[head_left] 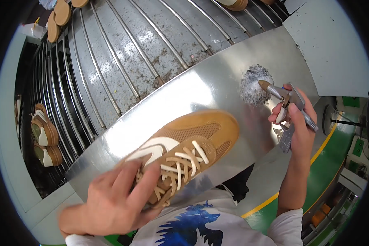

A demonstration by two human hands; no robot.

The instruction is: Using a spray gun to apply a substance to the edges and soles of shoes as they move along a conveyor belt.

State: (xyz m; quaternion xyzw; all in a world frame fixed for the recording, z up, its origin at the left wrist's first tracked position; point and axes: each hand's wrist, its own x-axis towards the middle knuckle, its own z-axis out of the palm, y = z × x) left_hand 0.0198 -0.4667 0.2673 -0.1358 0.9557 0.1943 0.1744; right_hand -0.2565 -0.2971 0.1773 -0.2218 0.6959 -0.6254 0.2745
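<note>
My left hand (115,197) is closed around the heel end of a tan sneaker (192,131), fingers at its collar. Cream laces and cream side stripes mark the upper, and the toe points to the upper right above a metal ledge. In my right hand (297,121) is a silver pen-shaped tool (276,91) with a brown conical tip, aimed left. A flat grey plate (288,139) is gripped along with it; its kind is unclear. The tool's tip is over a rough grey-black patch (255,84) on the metal.
The shiny metal ledge (217,76) borders a roller conveyor (151,37). Two tan shoes (46,133) lie on rollers at left, with tan soles (61,14) at the far left. A grey panel (328,49) stands at right, above a green floor strip (328,153) with yellow lines.
</note>
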